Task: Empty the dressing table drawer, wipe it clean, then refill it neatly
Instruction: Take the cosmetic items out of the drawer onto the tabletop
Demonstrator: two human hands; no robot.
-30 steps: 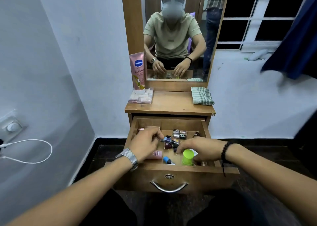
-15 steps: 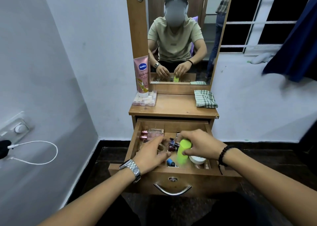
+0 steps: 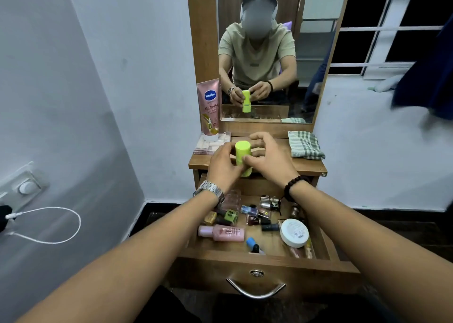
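The wooden drawer (image 3: 257, 261) of the dressing table stands pulled open below me. Inside lie a pink bottle (image 3: 224, 233), a round white jar (image 3: 294, 232), a blue-capped item (image 3: 252, 243) and several small nail polish bottles (image 3: 256, 216). Both hands hold a lime-green bottle (image 3: 242, 152) upright above the tabletop (image 3: 311, 167). My left hand (image 3: 224, 167) grips its left side and my right hand (image 3: 268, 159) its right side. The bottle's lower part is hidden by my fingers.
A pink Vaseline tube (image 3: 211, 109) stands on a clear box (image 3: 208, 146) at the tabletop's back left. A folded green checked cloth (image 3: 304, 145) lies at the right. A mirror (image 3: 269, 53) rises behind. A white cable (image 3: 49, 224) hangs from the left wall.
Both hands rose out of the drawer. The green bottle, first standing in the drawer, was lifted by my right hand and now sits between both hands above the tabletop.
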